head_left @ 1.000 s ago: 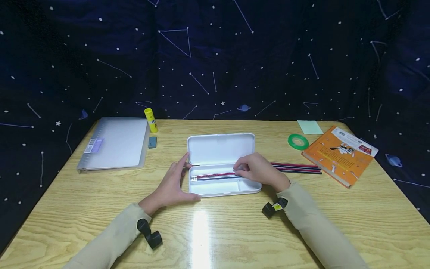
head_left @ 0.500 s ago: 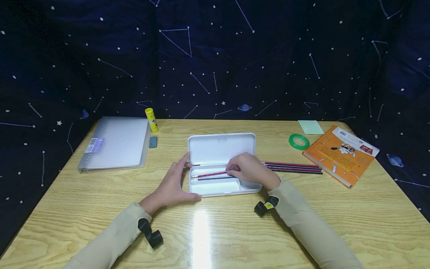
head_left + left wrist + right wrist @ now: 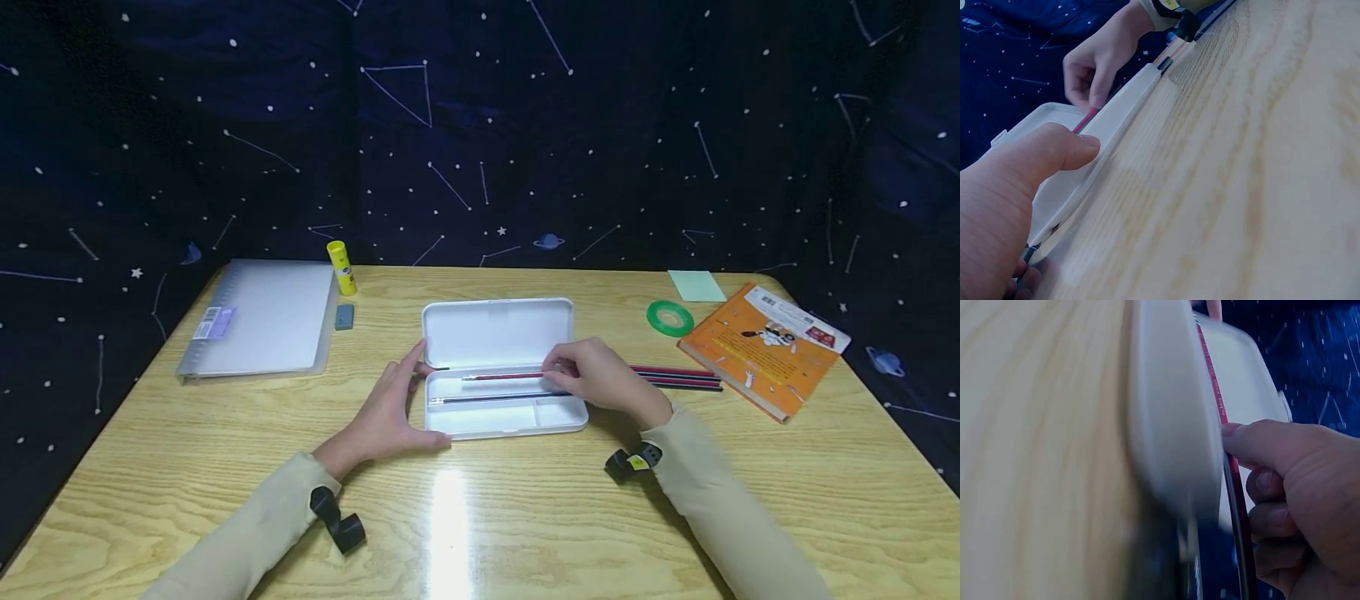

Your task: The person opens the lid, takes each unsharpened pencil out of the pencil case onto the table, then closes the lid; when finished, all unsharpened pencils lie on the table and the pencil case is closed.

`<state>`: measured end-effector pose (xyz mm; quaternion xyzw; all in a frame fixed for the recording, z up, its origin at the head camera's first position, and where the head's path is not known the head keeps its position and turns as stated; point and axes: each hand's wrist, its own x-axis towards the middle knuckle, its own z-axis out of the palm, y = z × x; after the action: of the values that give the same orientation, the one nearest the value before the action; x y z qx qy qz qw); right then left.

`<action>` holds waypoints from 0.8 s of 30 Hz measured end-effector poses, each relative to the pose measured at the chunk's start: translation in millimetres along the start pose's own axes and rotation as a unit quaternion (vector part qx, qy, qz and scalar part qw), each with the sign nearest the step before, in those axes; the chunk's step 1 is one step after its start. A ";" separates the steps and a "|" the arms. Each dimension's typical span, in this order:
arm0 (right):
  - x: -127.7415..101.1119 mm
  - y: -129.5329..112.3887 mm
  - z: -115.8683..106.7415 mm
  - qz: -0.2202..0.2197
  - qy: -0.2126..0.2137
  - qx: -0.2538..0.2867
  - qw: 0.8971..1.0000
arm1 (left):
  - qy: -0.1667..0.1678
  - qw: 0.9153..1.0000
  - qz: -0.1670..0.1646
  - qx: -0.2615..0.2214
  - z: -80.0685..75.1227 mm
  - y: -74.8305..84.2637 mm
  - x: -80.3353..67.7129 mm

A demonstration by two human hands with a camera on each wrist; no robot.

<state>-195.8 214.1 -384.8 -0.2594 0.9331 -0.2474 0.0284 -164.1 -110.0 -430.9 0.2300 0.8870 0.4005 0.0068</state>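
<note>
A white pencil case point(image 3: 487, 425) lies with its lid point(image 3: 498, 333) raised. My left hand point(image 3: 378, 412) spans its left end, thumb at the front edge and forefinger straight along the hinge side. My right hand point(image 3: 603, 375) pinches a red striped pencil point(image 3: 502, 377) between thumb and forefinger over the case; the right wrist view shows this pinch on the pencil point(image 3: 1213, 375) closely. One dark pencil point(image 3: 495, 397) lies in the long compartment, its right end near the right hand. Several red and dark pencils point(image 3: 682, 378) lie on the table to the right, partly hidden by that hand.
At the left are a clear-covered ring binder point(image 3: 262, 321), a yellow glue stick point(image 3: 342, 268) and a grey eraser point(image 3: 344, 317). Green tape point(image 3: 670, 317), pale green sticky notes point(image 3: 697, 286) and an orange book point(image 3: 765, 350) lie at the right. Behind the table hangs a dark starry cloth point(image 3: 480, 125).
My right hand moved slightly left, then back to the right. The red pencil has come away from beside the dark one, shifting back and to the right. My left hand has stayed in place.
</note>
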 end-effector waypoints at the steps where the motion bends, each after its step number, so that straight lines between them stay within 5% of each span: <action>1: -4.9 5.5 -2.1 0.005 0.007 -0.003 1.000 | 0.000 1.000 0.001 0.000 0.3 0.2 0.2; 15: -82.5 67.4 -30.9 0.031 0.108 -0.077 0.991 | 0.001 1.000 0.007 -0.002 1.6 -1.6 1.8; 24: -107.8 87.7 -40.5 0.048 0.098 -0.049 0.993 | 0.001 1.000 0.005 -0.004 1.1 -1.5 0.2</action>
<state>-151.2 351.0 -399.2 -0.1901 0.9537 -0.2242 -0.0637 -164.7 -110.1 -432.7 0.2340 0.8841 0.4045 0.0045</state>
